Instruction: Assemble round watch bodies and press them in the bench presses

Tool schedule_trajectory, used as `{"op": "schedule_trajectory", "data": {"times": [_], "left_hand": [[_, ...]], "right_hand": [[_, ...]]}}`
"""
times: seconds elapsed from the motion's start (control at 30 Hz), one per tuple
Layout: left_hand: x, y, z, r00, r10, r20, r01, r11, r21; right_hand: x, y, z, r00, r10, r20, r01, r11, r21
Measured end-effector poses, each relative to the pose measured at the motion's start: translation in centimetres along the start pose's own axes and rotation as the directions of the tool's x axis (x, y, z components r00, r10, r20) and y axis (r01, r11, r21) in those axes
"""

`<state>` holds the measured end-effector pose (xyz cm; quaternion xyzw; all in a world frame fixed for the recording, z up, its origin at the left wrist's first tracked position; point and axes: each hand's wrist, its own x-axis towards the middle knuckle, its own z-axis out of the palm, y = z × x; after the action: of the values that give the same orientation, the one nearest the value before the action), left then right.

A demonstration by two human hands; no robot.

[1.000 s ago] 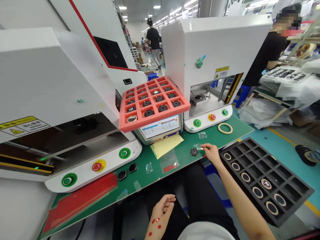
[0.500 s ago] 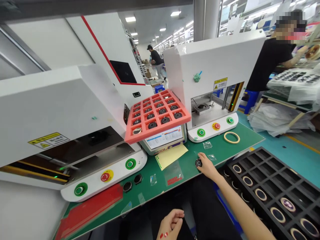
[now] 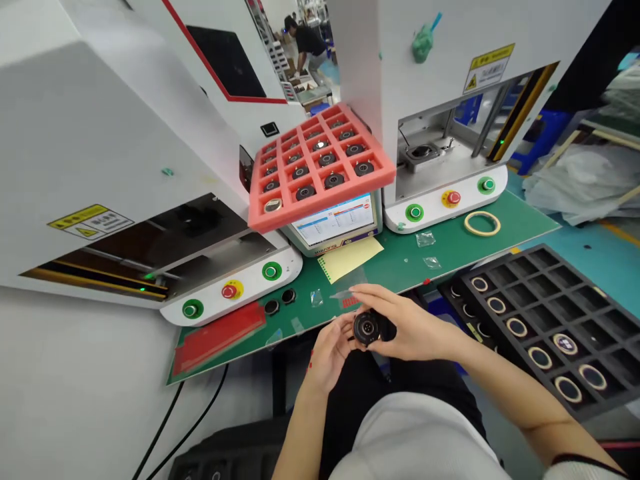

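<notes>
- A small round black part (image 3: pixel 367 329) sits between both hands at the near edge of the worktop (image 3: pixel 450 250), above the person's lap, its face with small holes turned up toward the camera.
- The right hand (image 3: pixel 405 325) wraps around the part from the right, fingers curled over its top and side; it holds the part.
- The left hand (image 3: pixel 330 347) meets it from the left, fingertips pinched on the part's rim.
- A clear film scrap (image 3: pixel 350 291) lies just beyond the hands, near a strip of red stickers (image 3: pixel 351 302).
- Two more black parts (image 3: pixel 280 302) lie on the worktop to the left, beside a red sheet (image 3: pixel 220 333).
- A yellow sheet (image 3: pixel 350 258) lies farther off, below a screen (image 3: pixel 334 223) and a pink tray (image 3: pixel 320 167) of parts.
- A black tray (image 3: pixel 545 313) with ringed pieces sits to the right; a tape ring (image 3: pixel 482 223) lies far right.
- Risk, as I judge it: the part is held off the worktop's edge, so a loose pinch could drop it to the lap or floor; fingers over the face could smudge it.
</notes>
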<state>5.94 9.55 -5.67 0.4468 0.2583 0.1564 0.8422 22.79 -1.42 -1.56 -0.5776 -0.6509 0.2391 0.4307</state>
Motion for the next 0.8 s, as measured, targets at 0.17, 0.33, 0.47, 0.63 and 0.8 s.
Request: {"op": "schedule_trajectory", "data": {"times": [0.17, 0.33, 0.47, 0.63, 0.8], "left_hand": [[-0.4, 1.2, -0.1, 0.951, -0.151, 0.271, 0.183, 0.978, -0.097], [-0.6, 0.2, -0.9, 0.949, -0.176, 0.263, 0.211, 0.972, -0.108], [-0.8, -0.6, -1.2, 0.948, -0.191, 0.256, 0.223, 0.969, -0.102], [-0.7, -1.3, -1.6, 0.893, -0.3, 0.335, 0.334, 0.941, -0.048], [-0.8, -1.8, -1.6, 0.821, -0.354, 0.448, 0.4, 0.917, -0.009]], "right_hand": [[-0.1, -2.9, -0.4, 0.973, -0.079, 0.219, 0.084, 0.996, -0.017], [0.1, -3.7, -0.5, 0.95, -0.1, 0.295, 0.104, 0.995, 0.0], [0.0, -3.8, -0.4, 0.947, -0.114, 0.299, 0.113, 0.993, 0.021], [-0.4, -4.0, -0.1, 0.928, -0.164, 0.336, 0.146, 0.986, 0.08], [-0.6, -3.9, 0.1, 0.911, -0.153, 0.383, 0.116, 0.986, 0.118]]}}
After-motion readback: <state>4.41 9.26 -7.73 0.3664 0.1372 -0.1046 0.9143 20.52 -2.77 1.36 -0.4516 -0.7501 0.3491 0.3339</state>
